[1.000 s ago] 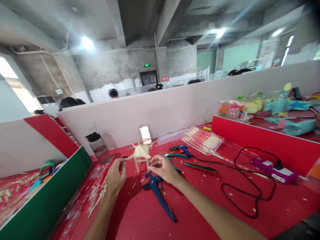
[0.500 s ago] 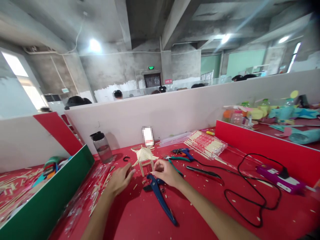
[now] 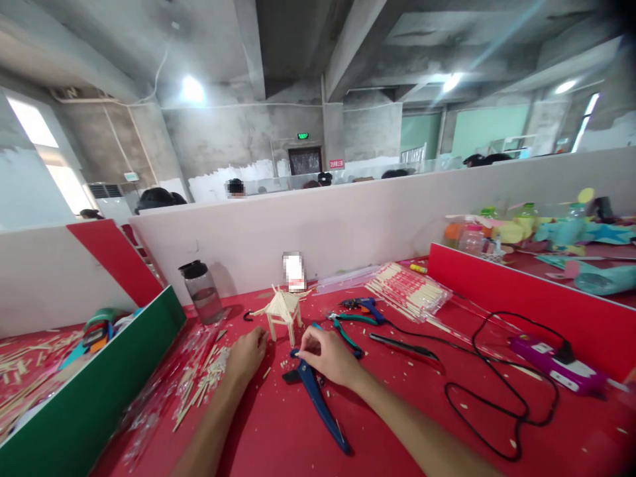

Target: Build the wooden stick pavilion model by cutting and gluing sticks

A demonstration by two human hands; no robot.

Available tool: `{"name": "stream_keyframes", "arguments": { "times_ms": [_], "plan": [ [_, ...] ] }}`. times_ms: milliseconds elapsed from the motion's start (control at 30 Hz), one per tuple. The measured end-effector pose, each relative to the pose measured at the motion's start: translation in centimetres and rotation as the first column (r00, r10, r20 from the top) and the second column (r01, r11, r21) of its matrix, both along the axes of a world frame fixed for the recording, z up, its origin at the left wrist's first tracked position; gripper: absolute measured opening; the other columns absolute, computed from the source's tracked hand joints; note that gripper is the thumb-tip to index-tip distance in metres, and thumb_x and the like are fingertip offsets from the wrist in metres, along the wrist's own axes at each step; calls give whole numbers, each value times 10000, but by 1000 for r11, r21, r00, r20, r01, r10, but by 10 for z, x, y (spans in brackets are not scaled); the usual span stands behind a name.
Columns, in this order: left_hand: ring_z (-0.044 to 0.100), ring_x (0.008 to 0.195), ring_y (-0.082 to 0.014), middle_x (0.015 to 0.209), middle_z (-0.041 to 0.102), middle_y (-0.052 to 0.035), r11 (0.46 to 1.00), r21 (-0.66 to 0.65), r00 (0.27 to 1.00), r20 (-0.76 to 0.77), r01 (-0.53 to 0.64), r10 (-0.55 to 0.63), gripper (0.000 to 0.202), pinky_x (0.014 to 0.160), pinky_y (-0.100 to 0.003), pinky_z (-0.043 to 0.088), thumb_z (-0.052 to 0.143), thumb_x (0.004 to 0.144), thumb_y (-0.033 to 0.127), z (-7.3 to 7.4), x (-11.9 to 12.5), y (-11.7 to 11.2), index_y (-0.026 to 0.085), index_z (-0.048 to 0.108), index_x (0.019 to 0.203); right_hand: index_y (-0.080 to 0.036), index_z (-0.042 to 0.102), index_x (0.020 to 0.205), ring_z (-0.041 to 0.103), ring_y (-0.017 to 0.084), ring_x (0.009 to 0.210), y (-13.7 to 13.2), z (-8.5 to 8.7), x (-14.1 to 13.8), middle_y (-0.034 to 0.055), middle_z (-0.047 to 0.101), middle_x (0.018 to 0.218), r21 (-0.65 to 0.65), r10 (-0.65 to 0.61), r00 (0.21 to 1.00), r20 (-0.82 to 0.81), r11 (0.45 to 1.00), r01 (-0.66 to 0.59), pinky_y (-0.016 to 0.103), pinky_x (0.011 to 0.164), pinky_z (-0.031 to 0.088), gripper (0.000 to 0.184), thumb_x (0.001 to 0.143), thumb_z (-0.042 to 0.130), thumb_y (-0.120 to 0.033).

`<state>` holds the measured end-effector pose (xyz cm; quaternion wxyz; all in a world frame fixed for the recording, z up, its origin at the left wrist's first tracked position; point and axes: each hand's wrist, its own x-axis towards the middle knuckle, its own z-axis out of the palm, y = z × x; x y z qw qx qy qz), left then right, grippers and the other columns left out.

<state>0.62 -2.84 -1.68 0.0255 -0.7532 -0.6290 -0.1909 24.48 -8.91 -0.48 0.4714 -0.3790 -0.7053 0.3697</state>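
Observation:
A small pavilion model [image 3: 283,310] made of pale wooden sticks stands upright on the red table, with a pointed roof on thin legs. Just left of its legs rests my left hand [image 3: 246,358], fingers curled in; I see nothing in it. My right hand [image 3: 328,354] is to the right and nearer, thumb and fingers pinched on what looks like a small piece of wooden stick [image 3: 297,354]. Below those fingertips lies a blue-handled cutter [image 3: 320,407], its head partly under my right hand. Small stick offcuts [image 3: 284,364] are scattered beside it.
Pliers [image 3: 348,334], a glue gun [image 3: 365,305] and a black-handled knife [image 3: 405,348] lie right. Behind are bundled sticks [image 3: 407,291]; a cable runs to a purple power strip [image 3: 559,364]. Left are a water bottle [image 3: 200,291], loose sticks [image 3: 206,377] and a green divider [image 3: 99,384].
The pavilion model has turned and shifted slightly left, and my left hand's fingers have curled in. My right hand has drawn away from the model, slightly down towards the cutter.

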Motion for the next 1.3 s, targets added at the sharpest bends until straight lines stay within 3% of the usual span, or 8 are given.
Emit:
{"name": "stream_keyframes", "arguments": {
  "times_ms": [100,267,467,700,867,1033,1167,1300],
  "plan": [
    [666,663,-237,716,698,-94,991,6,990,-47,131,-130,287,568,-256,343,414,939,334,15,-1,-14,203,645,831,-213,593,789,604,153,640,2,-1,4,-13,644,709,64,-33,996,85,998,28,246,609,446,86,814,664,-255],
    [683,741,-230,839,733,-80,870,-40,871,-9,491,-491,264,640,-266,418,448,933,355,41,11,-39,265,689,990,-216,606,798,614,157,658,5,1,9,-12,667,721,113,-63,988,141,992,47,247,626,442,58,809,662,-221],
    [684,774,-207,893,728,-65,776,-43,777,73,629,-625,277,707,-255,469,448,946,379,39,33,-47,294,694,1042,-216,608,817,623,160,657,4,3,12,-7,666,732,106,-24,989,143,994,9,250,619,446,60,799,662,-198],
    [653,690,-185,825,700,-79,729,-16,727,-69,684,-684,319,642,-246,441,393,985,341,35,38,-47,243,696,979,-222,592,813,641,167,674,4,3,13,-10,664,725,88,21,988,155,995,-35,251,624,459,68,803,650,-188],
    [635,657,-169,758,669,-65,732,29,730,-122,680,-673,321,616,-239,418,382,992,326,29,31,-40,224,672,902,-224,607,882,648,180,706,1,10,16,11,682,766,110,-85,969,232,992,61,267,661,458,78,819,646,-246],
    [653,681,-171,777,687,-78,793,68,776,-273,605,-568,335,610,-247,421,355,998,301,27,19,-35,205,669,932,-185,660,1084,572,379,1110,-23,7,19,182,656,1138,99,-158,834,528,987,124,448,940,410,658,623,774,-641],
    [641,634,-155,728,683,-61,774,196,788,-306,602,-535,293,577,-244,415,389,980,257,26,12,-32,196,657,881,-87,439,1436,352,499,1327,-47,3,9,304,451,1412,17,-62,699,712,997,71,603,1102,191,1131,545,788,-691],
    [617,589,-134,669,658,-32,749,313,809,-305,584,-503,257,563,-237,405,420,964,211,28,6,-32,190,630,818,-59,426,1444,396,456,1310,-55,7,3,297,462,1404,65,-117,593,796,992,110,597,1093,222,741,817,625,-400]
  ]
}}
